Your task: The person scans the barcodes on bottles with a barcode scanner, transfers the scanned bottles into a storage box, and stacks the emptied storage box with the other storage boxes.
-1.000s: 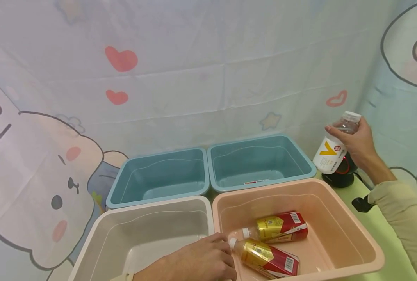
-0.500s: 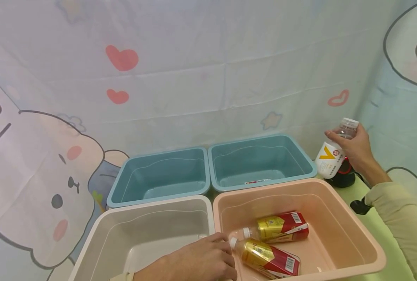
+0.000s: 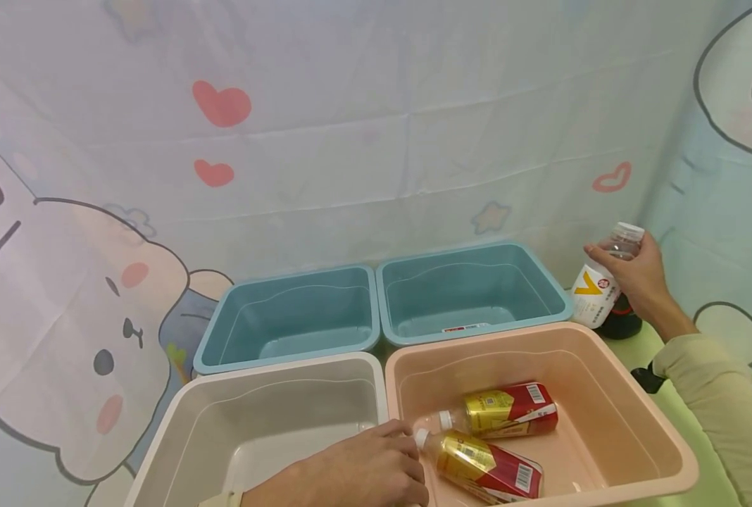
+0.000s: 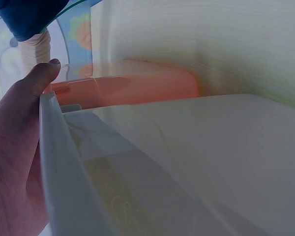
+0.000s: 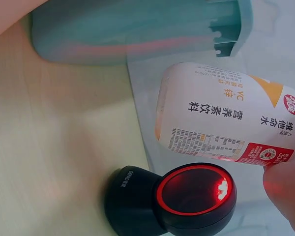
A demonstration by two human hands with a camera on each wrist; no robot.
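A pale yellow-beige long sleeve [image 3: 718, 394] covers the right arm to the wrist; a cream band [image 3: 224, 500] circles the left wrist.

Both blue bins [image 3: 474, 292] stand open from above, while the black scanner [image 3: 619, 325] crowds the table edge beside them.
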